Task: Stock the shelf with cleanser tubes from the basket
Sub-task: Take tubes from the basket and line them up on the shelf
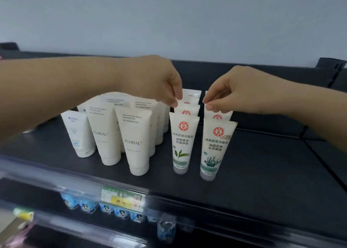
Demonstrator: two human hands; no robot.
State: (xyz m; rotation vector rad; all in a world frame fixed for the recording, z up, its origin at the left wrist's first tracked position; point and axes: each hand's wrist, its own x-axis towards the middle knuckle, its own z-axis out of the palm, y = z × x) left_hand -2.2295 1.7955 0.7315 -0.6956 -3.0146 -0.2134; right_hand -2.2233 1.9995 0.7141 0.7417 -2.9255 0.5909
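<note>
On the dark top shelf [253, 172] stand two rows of white cleanser tubes with red round logos. The left row's front tube shows a green leaf [183, 144]; the right row's front tube shows seaweed [214, 150]. My left hand [157, 82] pinches the top edge of a tube further back in the green-leaf row [186, 102]. The top of the second tube in the seaweed row [218, 114] is pinched by my right hand [236, 90]. No basket is in view.
Several white FLORAL tubes [134, 140] and a smaller white tube [78, 133] stand cap-down to the left. A price label [123, 198] sits on the shelf's front rail, with blue-capped items [105, 208] on the shelf below. A pale wall rises behind.
</note>
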